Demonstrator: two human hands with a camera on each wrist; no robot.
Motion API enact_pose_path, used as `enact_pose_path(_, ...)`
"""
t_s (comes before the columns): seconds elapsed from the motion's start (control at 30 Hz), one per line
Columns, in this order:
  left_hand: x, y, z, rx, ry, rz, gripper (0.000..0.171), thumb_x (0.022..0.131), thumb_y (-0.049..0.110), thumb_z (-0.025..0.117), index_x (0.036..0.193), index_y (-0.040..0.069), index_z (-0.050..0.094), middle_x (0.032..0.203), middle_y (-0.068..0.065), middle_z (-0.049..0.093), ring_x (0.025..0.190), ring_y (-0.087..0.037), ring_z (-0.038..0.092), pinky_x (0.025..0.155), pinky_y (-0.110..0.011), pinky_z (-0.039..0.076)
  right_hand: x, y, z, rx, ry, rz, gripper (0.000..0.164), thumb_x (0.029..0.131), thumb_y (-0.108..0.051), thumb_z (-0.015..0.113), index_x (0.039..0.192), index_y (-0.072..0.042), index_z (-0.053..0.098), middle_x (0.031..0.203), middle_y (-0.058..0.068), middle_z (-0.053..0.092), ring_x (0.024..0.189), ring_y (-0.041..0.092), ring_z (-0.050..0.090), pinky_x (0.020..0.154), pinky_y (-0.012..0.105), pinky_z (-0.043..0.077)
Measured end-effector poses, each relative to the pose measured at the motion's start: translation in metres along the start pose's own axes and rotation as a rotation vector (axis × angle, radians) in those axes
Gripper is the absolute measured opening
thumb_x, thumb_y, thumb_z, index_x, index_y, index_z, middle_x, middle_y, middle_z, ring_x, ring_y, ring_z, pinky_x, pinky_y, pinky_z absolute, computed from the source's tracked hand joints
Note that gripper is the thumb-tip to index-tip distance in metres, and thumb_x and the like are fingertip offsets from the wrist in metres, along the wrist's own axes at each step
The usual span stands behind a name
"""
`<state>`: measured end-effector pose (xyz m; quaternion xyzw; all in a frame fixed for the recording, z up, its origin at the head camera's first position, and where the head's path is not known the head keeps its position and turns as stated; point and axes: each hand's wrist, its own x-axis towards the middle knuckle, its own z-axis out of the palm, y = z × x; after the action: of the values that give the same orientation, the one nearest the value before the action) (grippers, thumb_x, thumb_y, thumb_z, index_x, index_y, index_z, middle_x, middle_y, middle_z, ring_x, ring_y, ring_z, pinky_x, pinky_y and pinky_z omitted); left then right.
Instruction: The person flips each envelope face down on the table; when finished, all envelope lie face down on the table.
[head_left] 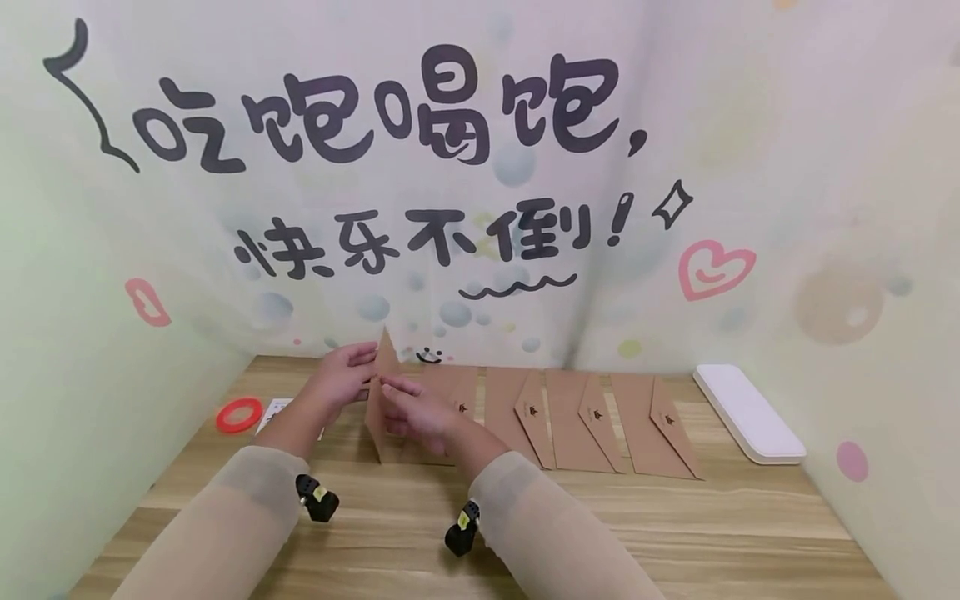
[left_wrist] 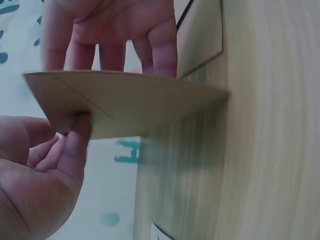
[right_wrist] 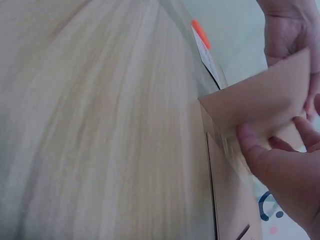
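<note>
At the far left of the wooden table [head_left: 675, 533] lies one red-orange ring [head_left: 223, 419], and just beside it one white printed card [head_left: 276, 407], partly behind the left forearm. Next comes the left hand [head_left: 347, 375], pinching the far edge of a brown kraft envelope [head_left: 375, 425] between thumb and fingers. That envelope, the only one off the tabletop plane, stands upright on edge between the two hands, its lower corner at or very near the wood (actual contact is hard to judge); whether it has anything inside I cannot tell. The right hand [head_left: 427, 414] meets it from the other side, fingers spread and fairly straight, the thumb touching the right-hand face.

Rightward, four more kraft envelopes lie flat in a row, making five in all. The first flat envelope [head_left: 457, 385] sits partly under the right hand's outline; then come the second [head_left: 504, 408], the third [head_left: 573, 412] and the fourth [head_left: 641, 417]. On those last three the pointed flap lies down over the right side and carries a small dark emblem (crown-like, as far as its size allows); their contents are hidden. At the far right rests one long white case [head_left: 750, 414] with rounded corners, its inside out of sight.
</note>
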<state>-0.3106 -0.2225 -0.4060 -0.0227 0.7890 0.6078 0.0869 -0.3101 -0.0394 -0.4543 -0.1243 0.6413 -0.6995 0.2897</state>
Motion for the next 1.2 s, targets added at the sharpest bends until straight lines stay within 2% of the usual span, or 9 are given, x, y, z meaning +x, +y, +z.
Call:
enact_pose_path(0.2, 0.002, -0.009, -0.011, -0.014, 0.063, 0.013, 0.067, 0.109, 0.011, 0.055, 0.17, 0.008, 0.028, 0.174, -0.016, 0.037, 0.15, -0.036, 0.052, 0.106, -0.039, 0.061, 0.0, 0.001, -0.002, -0.032, 0.021, 0.08, 0.055, 0.11, -0.035, 0.06, 0.159, -0.011, 0.051, 0.167, 0.009, 0.049, 0.156, 0.028, 0.045, 0.127, 0.048, 0.042)
enact_pose_path(0.33, 0.004, -0.016, -0.017, 0.043, 0.116, 0.017, 0.067, 0.105, 0.009, 0.058, 0.168, 0.008, 0.034, 0.171, -0.015, 0.043, 0.145, -0.035, 0.054, 0.101, -0.036, 0.062, 0.0, 0.001, -0.001, -0.067, 0.048, 0.081, 0.063, 0.109, -0.034, 0.061, 0.162, -0.005, 0.044, 0.163, 0.012, 0.052, 0.152, 0.027, 0.049, 0.126, 0.046, 0.045)
enact_pose_path(0.5, 0.003, -0.028, -0.026, 0.177, 0.173, -0.025, 0.063, 0.104, 0.015, 0.06, 0.164, 0.01, 0.043, 0.165, -0.012, 0.052, 0.143, -0.033, 0.057, 0.096, -0.033, 0.062, 0.001, 0.002, -0.002, -0.087, 0.08, 0.086, 0.063, 0.11, -0.034, 0.06, 0.162, -0.003, 0.043, 0.164, 0.015, 0.051, 0.155, 0.032, 0.047, 0.126, 0.047, 0.044)
enact_pose_path(0.63, 0.005, -0.038, -0.034, 0.301, 0.188, -0.037, 0.057, 0.103, 0.019, 0.061, 0.158, 0.008, 0.05, 0.159, -0.017, 0.057, 0.131, -0.035, 0.063, 0.079, -0.026, 0.056, 0.001, 0.002, -0.002, -0.087, 0.091, 0.082, 0.06, 0.111, -0.028, 0.057, 0.162, -0.001, 0.042, 0.165, 0.018, 0.049, 0.154, 0.033, 0.048, 0.125, 0.046, 0.045)
enact_pose_path(0.73, 0.006, -0.044, -0.037, 0.386, 0.183, -0.042, 0.053, 0.102, 0.017, 0.062, 0.153, 0.003, 0.055, 0.154, -0.022, 0.06, 0.122, -0.036, 0.064, 0.073, -0.03, 0.056, 0.0, 0.002, -0.002, -0.089, 0.1, 0.075, 0.058, 0.112, -0.023, 0.054, 0.162, 0.001, 0.04, 0.166, 0.02, 0.047, 0.153, 0.034, 0.049, 0.125, 0.046, 0.045)
enact_pose_path(0.8, 0.006, -0.047, -0.038, 0.431, 0.172, -0.047, 0.052, 0.101, 0.015, 0.062, 0.15, 0.0, 0.057, 0.151, -0.024, 0.062, 0.123, -0.039, 0.064, 0.081, -0.037, 0.06, 0.0, 0.001, -0.003, -0.087, 0.103, 0.073, 0.057, 0.112, -0.02, 0.053, 0.162, 0.002, 0.04, 0.166, 0.021, 0.046, 0.153, 0.034, 0.049, 0.125, 0.047, 0.044)
enact_pose_path(0.87, 0.005, -0.048, -0.036, 0.466, 0.147, -0.056, 0.053, 0.101, 0.014, 0.06, 0.151, -0.002, 0.054, 0.151, -0.025, 0.061, 0.131, -0.042, 0.062, 0.096, -0.045, 0.06, -0.001, 0.0, -0.003, -0.082, 0.104, 0.074, 0.056, 0.112, -0.019, 0.052, 0.162, 0.003, 0.039, 0.167, 0.022, 0.045, 0.153, 0.034, 0.048, 0.126, 0.048, 0.043)
enact_pose_path(0.97, 0.003, -0.047, -0.03, 0.511, 0.105, -0.067, 0.055, 0.103, 0.016, 0.057, 0.154, -0.004, 0.05, 0.153, -0.029, 0.057, 0.141, -0.046, 0.056, 0.115, -0.056, 0.051, 0.0, 0.0, -0.004, -0.072, 0.107, 0.078, 0.056, 0.111, -0.017, 0.052, 0.162, 0.004, 0.039, 0.167, 0.023, 0.044, 0.154, 0.035, 0.048, 0.126, 0.048, 0.042)
enact_pose_path(1.2, -0.004, -0.039, -0.013, 0.613, 0.073, -0.082, 0.06, 0.109, 0.029, 0.051, 0.157, -0.007, 0.044, 0.157, -0.033, 0.051, 0.145, -0.051, 0.051, 0.121, -0.062, 0.044, -0.001, 0.002, -0.005, -0.021, 0.116, 0.081, 0.057, 0.111, -0.014, 0.052, 0.162, 0.005, 0.037, 0.166, 0.026, 0.044, 0.153, 0.038, 0.048, 0.127, 0.05, 0.042)
